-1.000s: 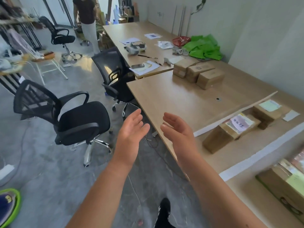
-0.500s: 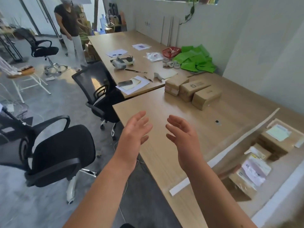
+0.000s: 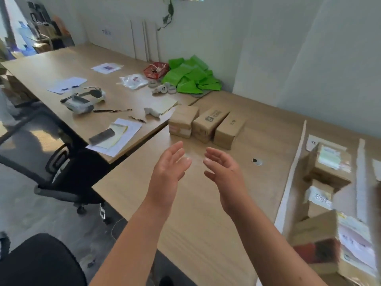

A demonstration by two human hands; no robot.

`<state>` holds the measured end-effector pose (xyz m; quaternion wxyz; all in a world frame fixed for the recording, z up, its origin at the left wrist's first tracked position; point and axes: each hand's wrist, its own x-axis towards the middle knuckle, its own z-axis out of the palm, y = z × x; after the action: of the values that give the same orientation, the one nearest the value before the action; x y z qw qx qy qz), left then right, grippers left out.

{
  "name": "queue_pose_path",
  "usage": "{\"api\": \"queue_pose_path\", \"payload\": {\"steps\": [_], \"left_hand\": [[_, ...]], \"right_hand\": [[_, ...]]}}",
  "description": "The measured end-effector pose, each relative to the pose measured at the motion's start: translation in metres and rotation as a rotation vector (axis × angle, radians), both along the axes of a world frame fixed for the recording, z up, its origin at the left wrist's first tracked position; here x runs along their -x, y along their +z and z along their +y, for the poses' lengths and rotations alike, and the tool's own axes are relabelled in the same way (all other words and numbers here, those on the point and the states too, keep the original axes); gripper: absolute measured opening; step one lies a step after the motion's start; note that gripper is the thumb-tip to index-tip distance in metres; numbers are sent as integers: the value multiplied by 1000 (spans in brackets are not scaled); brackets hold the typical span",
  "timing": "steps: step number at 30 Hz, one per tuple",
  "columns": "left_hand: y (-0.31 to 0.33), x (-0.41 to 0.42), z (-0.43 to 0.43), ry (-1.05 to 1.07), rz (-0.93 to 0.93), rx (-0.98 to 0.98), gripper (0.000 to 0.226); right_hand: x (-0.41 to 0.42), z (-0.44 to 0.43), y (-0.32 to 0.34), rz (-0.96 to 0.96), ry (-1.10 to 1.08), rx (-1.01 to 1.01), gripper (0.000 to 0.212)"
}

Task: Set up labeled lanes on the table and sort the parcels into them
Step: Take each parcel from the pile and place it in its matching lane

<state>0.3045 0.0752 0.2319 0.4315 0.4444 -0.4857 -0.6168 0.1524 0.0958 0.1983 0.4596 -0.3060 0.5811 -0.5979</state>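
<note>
Three brown cardboard parcels (image 3: 206,125) stand side by side on the wooden table (image 3: 206,234), just beyond my hands. My left hand (image 3: 168,174) and my right hand (image 3: 224,174) hover above the table with palms facing each other, fingers apart, holding nothing. White tape strips (image 3: 292,178) run across the table on the right and mark off lanes. Several labelled parcels (image 3: 327,164) lie in those lanes, one large box (image 3: 329,242) nearest to me.
A second table (image 3: 51,67) at the left carries papers, a headset (image 3: 82,101), a phone (image 3: 102,136), a red basket (image 3: 154,70) and green bags (image 3: 191,78). Black office chairs (image 3: 61,166) stand by the table's left edge.
My view has swung right and closer to the table. Both hands, open throughout, now hover over the table near the three parcels instead of over the floor.
</note>
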Motion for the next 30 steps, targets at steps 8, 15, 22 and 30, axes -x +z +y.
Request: {"api": "queue_pose_path", "payload": {"steps": [8, 15, 22, 30], "left_hand": [[-5, 18, -103, -248, -64, -4, 61], [-9, 69, -146, -311, -76, -26, 63], [-43, 111, -181, -285, -140, -96, 60], [-113, 165, -263, -354, -240, -174, 52]], "right_hand": [[3, -62, 9, -46, -193, -39, 44], [39, -82, 0, -117, -305, -40, 34], [77, -108, -27, -153, -339, -104, 58], [117, -166, -80, -247, -471, -227, 55]]}}
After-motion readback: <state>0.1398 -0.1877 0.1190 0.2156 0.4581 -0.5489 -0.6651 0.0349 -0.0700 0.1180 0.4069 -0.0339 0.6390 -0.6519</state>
